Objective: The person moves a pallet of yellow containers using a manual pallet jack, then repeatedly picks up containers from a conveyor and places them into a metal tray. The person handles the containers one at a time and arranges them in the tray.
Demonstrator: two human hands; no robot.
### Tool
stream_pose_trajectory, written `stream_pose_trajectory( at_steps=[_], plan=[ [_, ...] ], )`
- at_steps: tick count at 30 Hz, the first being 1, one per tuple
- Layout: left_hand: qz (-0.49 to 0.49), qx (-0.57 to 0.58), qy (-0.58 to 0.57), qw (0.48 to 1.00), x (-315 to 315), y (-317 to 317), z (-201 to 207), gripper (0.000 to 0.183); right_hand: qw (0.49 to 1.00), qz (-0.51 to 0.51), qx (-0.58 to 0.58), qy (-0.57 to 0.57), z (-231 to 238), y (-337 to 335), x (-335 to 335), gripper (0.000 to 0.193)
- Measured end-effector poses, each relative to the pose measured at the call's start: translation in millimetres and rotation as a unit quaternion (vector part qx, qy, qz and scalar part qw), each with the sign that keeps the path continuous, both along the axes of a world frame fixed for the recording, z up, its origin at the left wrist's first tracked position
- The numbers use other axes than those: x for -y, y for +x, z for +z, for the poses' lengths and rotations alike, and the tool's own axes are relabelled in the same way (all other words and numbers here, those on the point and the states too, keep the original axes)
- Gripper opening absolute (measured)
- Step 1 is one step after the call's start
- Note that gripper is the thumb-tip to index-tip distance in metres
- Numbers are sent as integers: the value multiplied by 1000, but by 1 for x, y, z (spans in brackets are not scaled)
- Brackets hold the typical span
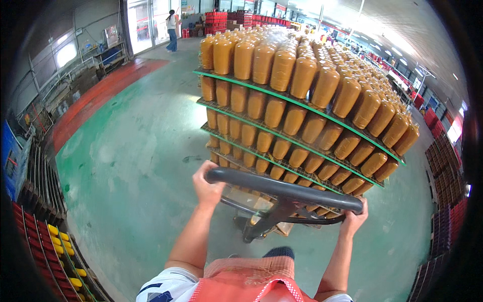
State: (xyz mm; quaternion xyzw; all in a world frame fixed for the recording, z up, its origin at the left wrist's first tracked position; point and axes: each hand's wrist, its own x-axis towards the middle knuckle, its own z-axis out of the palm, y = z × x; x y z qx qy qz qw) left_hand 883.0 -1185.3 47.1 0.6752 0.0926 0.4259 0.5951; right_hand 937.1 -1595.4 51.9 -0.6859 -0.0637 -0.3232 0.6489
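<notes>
Left hand and right hand clasp the handle, likely for hauling; bottles at one o'clock want gentle steering.

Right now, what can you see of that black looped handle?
The smooth, hard-looking black looped handle has a thick, curved upper bar, thinner lower bar and slanting central stem. It slopes down rightward in view before tiered brown bottles. The left hand grips its left end, the right hand its right end.

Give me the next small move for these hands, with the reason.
Probably a slow, gentle push on the black handle: the left hand and right hand grip its opposite ends, and the amber bottles are stacked several tiers high just beyond it.
</notes>
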Motion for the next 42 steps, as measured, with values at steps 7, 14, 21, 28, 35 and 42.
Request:
stream_pose_trajectory(
  at_steps=[7, 14, 21, 28, 35, 42],
  plan=[
    [-47, -9, 24, 999, 1, -20, 18, 21, 999, 9, 28, 27, 2, -14, -6, 17],
    [-60, -35, -11, 998, -5, -10, 8, 19, 999, -49, -12, 19, 10, -14, -14, 17],
    [-106, -38, -48, 992, -1, -14, 19, 17, 998, -42, -33, 15, 24, -26, -18, 20],
    [-87, -29, -39, 995, -1, 6, 9, 24, 997, -78, -25, 7, 15, -5, -10, 20],
    [-68, -44, -33, 996, 9, 14, 14, 23, 997, -74, -22, 23, 11, 6, -4, 17],
    [-84, 10, -17, 996, 10, 15, 16, 19, 998, -52, -21, 22, 19, 4, -8, 16]
  ],
)
